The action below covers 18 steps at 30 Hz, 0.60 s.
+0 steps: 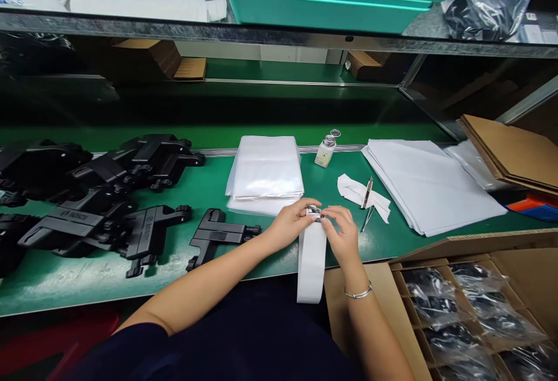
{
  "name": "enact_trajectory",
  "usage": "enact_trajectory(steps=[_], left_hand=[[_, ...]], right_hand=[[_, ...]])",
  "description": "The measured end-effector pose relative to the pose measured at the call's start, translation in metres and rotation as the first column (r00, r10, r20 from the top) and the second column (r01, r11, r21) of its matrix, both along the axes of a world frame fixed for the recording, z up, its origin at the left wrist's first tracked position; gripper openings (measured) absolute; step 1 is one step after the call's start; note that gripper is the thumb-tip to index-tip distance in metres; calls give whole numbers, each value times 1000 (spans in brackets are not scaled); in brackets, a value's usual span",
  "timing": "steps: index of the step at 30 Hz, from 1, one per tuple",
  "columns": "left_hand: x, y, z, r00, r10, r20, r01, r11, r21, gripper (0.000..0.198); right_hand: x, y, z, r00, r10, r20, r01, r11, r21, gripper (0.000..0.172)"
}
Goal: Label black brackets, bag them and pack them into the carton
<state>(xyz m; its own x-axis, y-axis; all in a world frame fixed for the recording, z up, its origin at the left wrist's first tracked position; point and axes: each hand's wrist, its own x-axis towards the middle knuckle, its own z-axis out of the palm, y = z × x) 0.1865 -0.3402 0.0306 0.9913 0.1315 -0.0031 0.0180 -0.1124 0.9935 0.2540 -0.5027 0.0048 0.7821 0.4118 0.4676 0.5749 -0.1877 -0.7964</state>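
A long white label strip (311, 264) hangs over the table's front edge. At its upper end, where dark printing or a small dark label shows, my left hand (293, 222) pinches the left side. My right hand (342, 232) has its fingertips closed on the right side of the same end. Whether a label is peeled off there is too small to tell. Just behind my hands lies a stack of clear plastic bags (267, 167). Left of my forearm, a black plastic clamp-like device (218, 232) rests alone on the green table (170, 282).
Several similar black devices (87, 218) are heaped at left. A small pump bottle (325, 151), tweezers (367, 193) on a crumpled tissue (349, 188), and white sheets (429, 186) lie behind and right. A divided carton (440, 262) with bagged parts stands right. A teal bin (331, 6) sits overhead.
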Motion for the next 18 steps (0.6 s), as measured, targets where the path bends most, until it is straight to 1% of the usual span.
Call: enact_trajectory(steps=[2,4,6,7,8,10,11,12,13,14,15,16,18], left_hand=[[0,-3,1,1000,22,19,-23,998,61,23],[0,-5,1,999,44,18,-46,993,108,19],[0,-6,0,998,53,14,-55,991,122,19],[0,-5,-1,999,53,12,-54,992,113,19],[0,-4,-3,999,44,12,-45,995,92,21],[2,-2,-6,999,13,31,-13,1000,20,26],[4,-1,-8,999,2,45,-1,1000,-21,29],[7,1,-10,998,6,57,-3,999,-53,31],[10,2,-12,998,19,60,-15,997,-71,31],[14,2,-14,998,40,53,-36,996,-76,29],[18,3,-16,997,59,40,-56,996,-72,26],[22,2,-18,997,67,29,-65,996,-62,23],[28,1,-19,999,42,34,-40,998,-40,20]], right_hand=[[0,1,-1,993,47,-112,-43,998,37,14],[0,2,-4,968,89,-234,-67,993,102,15],[-1,2,-5,948,107,-299,-67,988,142,14],[-2,2,-4,952,96,-291,-57,989,138,12],[-3,1,-2,967,68,-247,-39,992,122,10],[-6,-4,4,997,-27,-77,34,995,96,6],[-8,-8,6,995,-95,9,93,989,118,6],[-8,-12,9,984,-166,56,155,974,164,7],[-8,-15,10,973,-224,51,207,953,223,6],[-7,-18,10,969,-247,-5,239,931,275,7],[-5,-20,7,970,-224,-98,244,920,308,17],[-3,-20,3,966,-157,-204,217,923,318,33],[1,-15,-9,924,23,-382,92,956,280,69]])
